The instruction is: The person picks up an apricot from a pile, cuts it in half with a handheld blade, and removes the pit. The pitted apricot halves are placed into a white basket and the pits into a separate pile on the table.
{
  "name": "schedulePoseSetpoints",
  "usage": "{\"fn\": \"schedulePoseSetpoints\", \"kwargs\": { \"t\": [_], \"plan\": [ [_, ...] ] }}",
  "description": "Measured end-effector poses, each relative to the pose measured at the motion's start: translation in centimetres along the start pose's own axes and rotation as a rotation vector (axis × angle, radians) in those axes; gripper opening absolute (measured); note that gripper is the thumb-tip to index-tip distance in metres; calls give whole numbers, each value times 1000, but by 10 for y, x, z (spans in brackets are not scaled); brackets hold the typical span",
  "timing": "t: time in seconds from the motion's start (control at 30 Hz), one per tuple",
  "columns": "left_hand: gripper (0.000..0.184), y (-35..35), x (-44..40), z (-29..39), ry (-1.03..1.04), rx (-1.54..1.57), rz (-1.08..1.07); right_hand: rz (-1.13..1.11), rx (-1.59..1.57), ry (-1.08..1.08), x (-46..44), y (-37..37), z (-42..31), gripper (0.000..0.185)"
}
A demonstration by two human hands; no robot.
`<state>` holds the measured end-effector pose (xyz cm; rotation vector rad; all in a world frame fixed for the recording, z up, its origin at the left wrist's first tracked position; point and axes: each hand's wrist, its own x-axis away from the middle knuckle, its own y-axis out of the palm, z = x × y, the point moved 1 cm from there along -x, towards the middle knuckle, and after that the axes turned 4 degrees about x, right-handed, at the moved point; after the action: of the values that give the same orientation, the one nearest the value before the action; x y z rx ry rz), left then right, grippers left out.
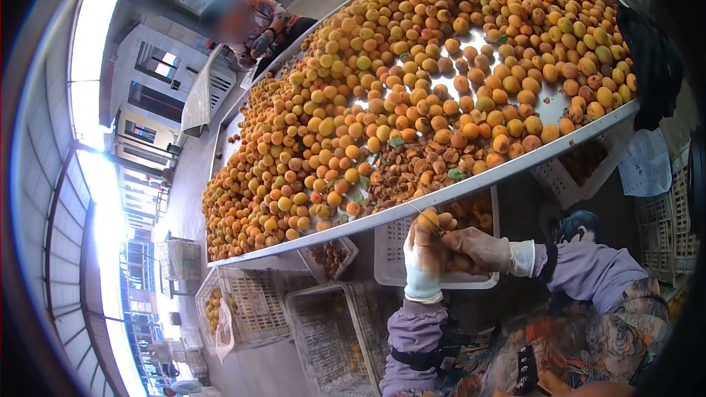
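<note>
My left hand (424, 246), in a stained white glove, is closed around an apricot (429, 218) just off the near rim of the sorting table. Against it is my right hand (476, 248), also gloved, with its fingers pressed together. A thin line shows by the apricot; what the right fingers hold is hidden. Below both hands stands a white plastic crate (387, 270) with apricots in it. Whole apricots (353, 103) are spread over the metal table (507, 174), and a heap of split, brownish apricot pieces (412, 169) lies near its edge.
More plastic crates (246, 301) stand on the floor to the left, some with fruit inside. Another white crate (573, 176) is under the table at right. A dark cloth (654, 66) hangs at the table's right corner. Across the table is another person (268, 22).
</note>
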<state>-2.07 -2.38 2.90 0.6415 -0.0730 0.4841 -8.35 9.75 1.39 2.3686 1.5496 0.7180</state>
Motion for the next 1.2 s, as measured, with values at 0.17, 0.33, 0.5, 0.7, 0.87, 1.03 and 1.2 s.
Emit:
{"fn": "schedulePoseSetpoints", "kwargs": {
  "t": [0.17, 0.33, 0.5, 0.7, 0.87, 1.03, 1.2],
  "plan": [
    [44, -5, -1, 1, 135, -164, -122, -34, -21, 126, 7, 0, -16, 37],
    [45, -2, 0, 0, 99, -173, -39, -27, -76, 112, 1, 3, -1, 35],
    [49, -18, -7, -21, -92, 129, 7, 294, 778, -1070, -36, -2, 49, 34],
    [49, -1, -3, -1, 122, -299, 0, 36, -37, 158, 4, 6, -6, 40],
    [45, -16, -5, -10, 87, -313, 4, 30, -115, 133, -8, 5, 22, 42],
    [46, -13, -3, -14, -109, -59, 63, 110, -55, 46, -7, 9, 23, 42],
    [43, -8, -8, -7, -100, -133, 130, 4, -234, 247, -2, 7, 11, 43]
  ]
}}
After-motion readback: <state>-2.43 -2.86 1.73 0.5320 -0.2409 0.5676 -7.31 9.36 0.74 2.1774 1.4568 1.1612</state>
